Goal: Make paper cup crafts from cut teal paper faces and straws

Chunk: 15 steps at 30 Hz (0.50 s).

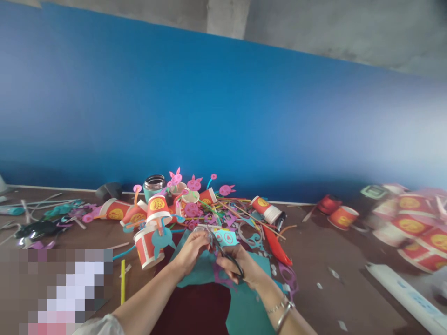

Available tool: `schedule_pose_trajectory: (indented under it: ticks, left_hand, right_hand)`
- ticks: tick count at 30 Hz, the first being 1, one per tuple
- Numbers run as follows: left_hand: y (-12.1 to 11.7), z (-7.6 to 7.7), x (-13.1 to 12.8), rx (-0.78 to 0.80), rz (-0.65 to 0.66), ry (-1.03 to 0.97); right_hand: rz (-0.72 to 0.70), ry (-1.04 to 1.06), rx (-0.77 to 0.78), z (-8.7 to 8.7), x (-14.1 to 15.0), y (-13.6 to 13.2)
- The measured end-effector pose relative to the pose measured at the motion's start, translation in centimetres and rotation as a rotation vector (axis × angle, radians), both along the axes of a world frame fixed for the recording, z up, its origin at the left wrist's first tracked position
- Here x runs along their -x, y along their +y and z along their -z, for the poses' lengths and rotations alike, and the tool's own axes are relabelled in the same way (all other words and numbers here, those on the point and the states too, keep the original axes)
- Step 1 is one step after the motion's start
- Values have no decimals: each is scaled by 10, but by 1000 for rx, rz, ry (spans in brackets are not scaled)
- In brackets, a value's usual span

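My right hand [240,265] is closed round the handles of black-handled scissors [232,261], whose blades point up and left toward my other hand. Pinched in the fingers of my left hand [193,246] is a small piece whose kind I cannot make out, right at the blade tips. A light blue paper [225,237] with pink-red round prints lies just behind the scissors. Under both hands spread teal paper sheets [247,304] and a dark red sheet [195,309]. A purple cut-out scrap [225,275] lies on the teal paper below the scissors.
Red-and-white paper cups [148,246] with paper animal shapes and straws crowd the left and back. A red tool or case [277,244] lies right of my hands. Cups in plastic [412,223] and a white power strip [408,293] are farther right. A blue partition [223,107] stands behind.
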<state>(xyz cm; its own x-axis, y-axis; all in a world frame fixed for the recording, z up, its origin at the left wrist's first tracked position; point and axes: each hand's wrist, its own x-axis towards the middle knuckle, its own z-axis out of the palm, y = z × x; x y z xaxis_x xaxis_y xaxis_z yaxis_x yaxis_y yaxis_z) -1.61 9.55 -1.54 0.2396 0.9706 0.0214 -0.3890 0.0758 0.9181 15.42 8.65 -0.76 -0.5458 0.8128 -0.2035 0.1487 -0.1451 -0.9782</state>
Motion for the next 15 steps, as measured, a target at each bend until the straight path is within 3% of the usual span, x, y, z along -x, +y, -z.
schedule_pose_trajectory:
  ticks: [6, 9, 15]
  left_hand:
    - [0, 0, 0, 34, -10, 23]
    - [1, 2, -1, 45, -76, 10]
    - [-1, 2, -6, 57, -102, 32]
  right_hand:
    - [-18, -139, -29, -1, -11, 4]
    - [10, -94, -56, -1, -11, 4]
    - [412, 91, -284, 5, 2, 7]
